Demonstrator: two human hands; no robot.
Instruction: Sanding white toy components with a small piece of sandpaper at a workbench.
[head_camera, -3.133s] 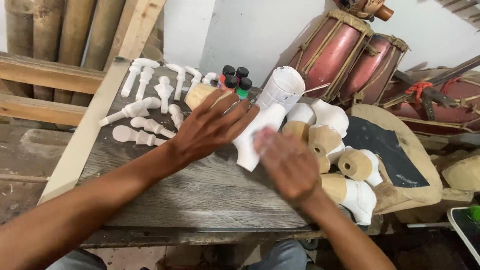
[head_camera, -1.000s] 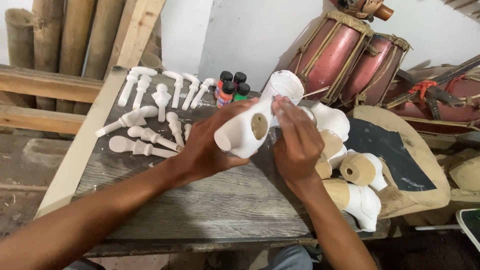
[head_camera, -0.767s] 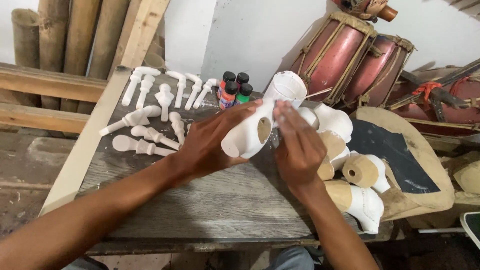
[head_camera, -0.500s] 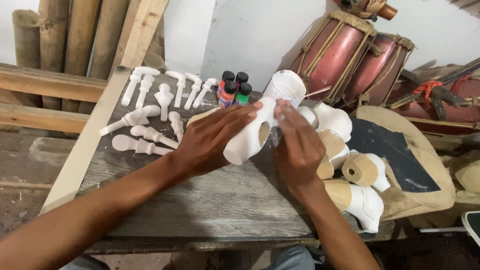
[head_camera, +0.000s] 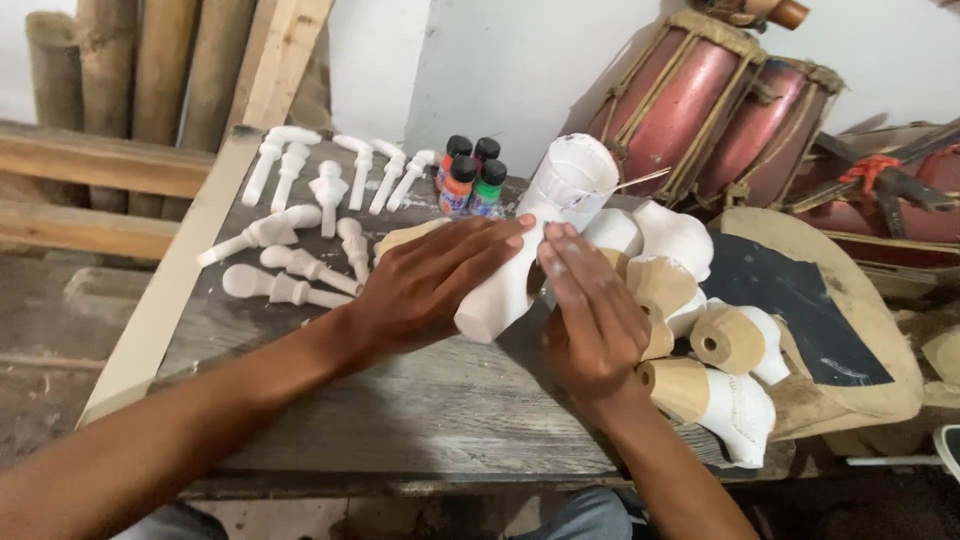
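Observation:
My left hand (head_camera: 432, 285) lies over a white-painted carved wooden piece (head_camera: 503, 296), gripping it against the grey wooden tabletop (head_camera: 400, 400). My right hand (head_camera: 592, 320) is pressed against the right side of the same piece, fingers flat on its white surface. Whether it holds something small under the fingers is hidden. The piece is tilted, its lower rounded end pointing toward me.
Several white turned pegs (head_camera: 300, 215) lie at the table's back left. Small paint bottles (head_camera: 470, 178) and a white cup (head_camera: 572, 180) stand behind. More white and bare-wood carved pieces (head_camera: 720, 350) crowd the right. Red drums (head_camera: 700, 100) and bamboo poles (head_camera: 130, 80) stand behind.
The white piece was lifted and turned with its bare wooden end toward me; now it is lowered toward the table, white side up, my left hand over it.

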